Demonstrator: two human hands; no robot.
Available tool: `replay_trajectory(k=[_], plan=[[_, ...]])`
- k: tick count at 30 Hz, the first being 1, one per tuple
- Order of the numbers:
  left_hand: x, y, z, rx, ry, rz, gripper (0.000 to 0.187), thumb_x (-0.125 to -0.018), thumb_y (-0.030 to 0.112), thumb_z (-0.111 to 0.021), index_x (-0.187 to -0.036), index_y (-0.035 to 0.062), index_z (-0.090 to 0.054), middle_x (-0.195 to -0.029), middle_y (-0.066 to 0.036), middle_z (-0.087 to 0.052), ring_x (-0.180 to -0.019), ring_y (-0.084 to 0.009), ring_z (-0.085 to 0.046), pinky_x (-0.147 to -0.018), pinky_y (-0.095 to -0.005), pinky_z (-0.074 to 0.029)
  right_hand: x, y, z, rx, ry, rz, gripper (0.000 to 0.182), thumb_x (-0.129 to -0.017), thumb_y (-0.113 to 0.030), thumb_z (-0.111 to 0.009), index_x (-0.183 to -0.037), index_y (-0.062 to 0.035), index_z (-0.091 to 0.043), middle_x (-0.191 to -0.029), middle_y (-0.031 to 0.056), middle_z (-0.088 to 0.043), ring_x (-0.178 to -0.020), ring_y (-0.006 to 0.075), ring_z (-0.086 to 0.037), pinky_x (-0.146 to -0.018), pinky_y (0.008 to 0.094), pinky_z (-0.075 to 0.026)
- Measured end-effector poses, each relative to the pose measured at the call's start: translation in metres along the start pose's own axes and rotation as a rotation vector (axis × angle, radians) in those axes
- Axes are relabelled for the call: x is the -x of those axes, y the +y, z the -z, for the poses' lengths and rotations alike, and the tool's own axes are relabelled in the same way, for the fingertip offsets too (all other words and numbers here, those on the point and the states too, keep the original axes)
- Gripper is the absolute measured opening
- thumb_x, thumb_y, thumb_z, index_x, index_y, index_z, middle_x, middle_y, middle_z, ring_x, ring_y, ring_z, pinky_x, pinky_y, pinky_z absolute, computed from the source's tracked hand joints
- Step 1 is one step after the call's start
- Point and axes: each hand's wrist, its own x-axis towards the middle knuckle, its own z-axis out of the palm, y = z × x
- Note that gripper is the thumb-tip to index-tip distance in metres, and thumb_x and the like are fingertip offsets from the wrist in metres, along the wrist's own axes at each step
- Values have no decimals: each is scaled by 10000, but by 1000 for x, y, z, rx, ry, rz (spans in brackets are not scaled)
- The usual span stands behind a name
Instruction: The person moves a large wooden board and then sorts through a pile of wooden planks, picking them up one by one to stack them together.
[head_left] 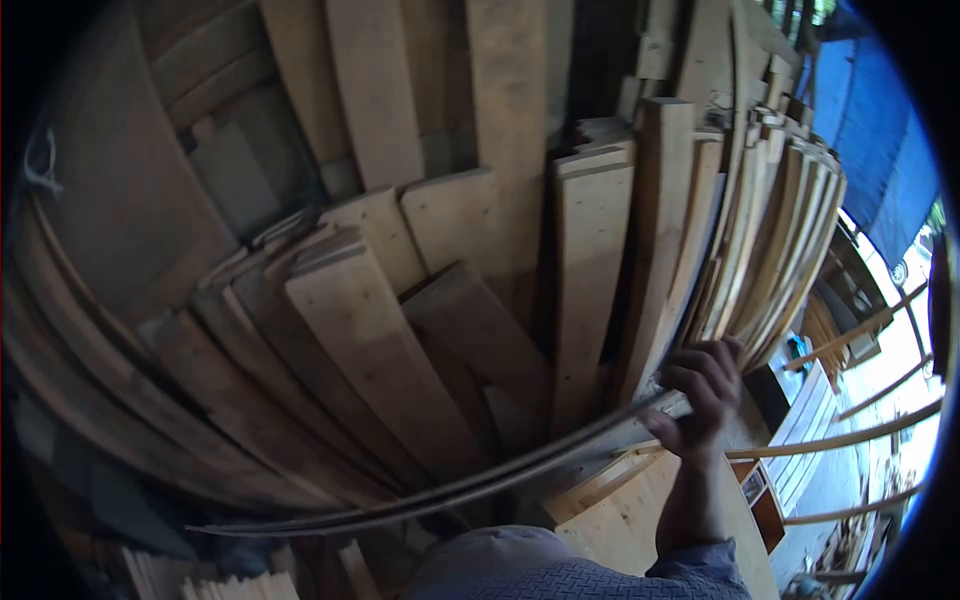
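Note:
My right hand [703,393] is closed around one end of a long thin dark wooden strip [440,492]. The strip runs from the hand down and to the left, across the front of a stack of leaning planks [370,340]. It looks curved in this wide-angle view. My right forearm and a grey-blue patterned sleeve [700,570] rise from the bottom edge. My left hand is not visible anywhere in the head view.
Many pale boards [590,260] lean upright against the back, several thin slats [770,250] bunched at the right. Flat boards [620,510] lie under my arm. A blue tarp [870,130] hangs at the upper right, with more timber outside in daylight.

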Motion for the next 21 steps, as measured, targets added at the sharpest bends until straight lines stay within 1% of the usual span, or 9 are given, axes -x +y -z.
replay_trajectory(k=[2,3,5,8,15,17,18,20,21], plan=[[24,-7,12,-8,4,17,732,-852,341,-680,-1396,51,-285,-1383,-178,-347,-1252,-313,-393,-1018,-431,-371,15,0,5,14,56,-18,617,-792,-675,-559,-665,-71,-550,-669,69,-579,-684,263,-564,-710,417,-391],[35,-11,15,-10,0,26,720,-853,339,-678,-1388,50,-293,-1373,-178,-355,-1245,-312,-399,-1013,-429,-374,24,1,6,-5,114,-30,659,-850,-693,-458,-656,-66,-521,-645,78,-565,-660,273,-559,-704,431,-395],[60,-13,24,-21,-22,48,697,-856,335,-674,-1374,47,-307,-1353,-179,-371,-1230,-312,-411,-1004,-427,-380,27,-5,12,8,139,-32,689,-911,-683,-326,-642,-71,-495,-608,84,-541,-617,265,-542,-707,433,-396],[100,-11,36,-39,-88,96,663,-860,329,-669,-1351,43,-329,-1323,-180,-395,-1208,-312,-429,-990,-423,-389,39,-5,19,114,156,-67,719,-944,-657,-182,-652,-77,-491,-564,72,-501,-578,232,-506,-704,432,-393],[117,-2,7,16,-247,78,584,-869,316,-655,-1300,33,-381,-1252,-183,-450,-1158,-311,-471,-957,-414,-409,55,22,31,92,200,-19,644,-985,-544,-183,-630,-93,-473,-540,61,-463,-543,199,-456,-692,413,-371],[117,3,-4,35,-289,61,563,-871,312,-652,-1285,30,-395,-1232,-184,-466,-1143,-311,-483,-948,-411,-415,62,28,35,63,174,-24,582,-1007,-453,-215,-605,-101,-448,-522,45,-431,-521,179,-424,-692,400,-365],[116,5,-11,47,-309,49,552,-873,310,-650,-1278,29,-403,-1222,-184,-474,-1136,-311,-489,-943,-410,-418,64,30,35,61,171,-26,582,-1007,-453,-215,-605,-101,-448,-522,45,-431,-521,179,-424,-692,400,-365],[112,10,-25,71,-341,21,530,-875,307,-646,-1263,26,-417,-1202,-185,-490,-1121,-311,-501,-934,-408,-424,63,34,31,59,214,-24,522,-1018,-342,-252,-584,-109,-425,-510,30,-400,-504,161,-397,-693,383,-360],[111,13,-32,83,-354,5,520,-877,305,-644,-1256,25,-425,-1192,-186,-497,-1114,-311,-507,-929,-406,-427,59,34,27,53,216,-24,522,-1018,-342,-252,-584,-109,-425,-510,30,-400,-504,161,-397,-693,383,-360]])
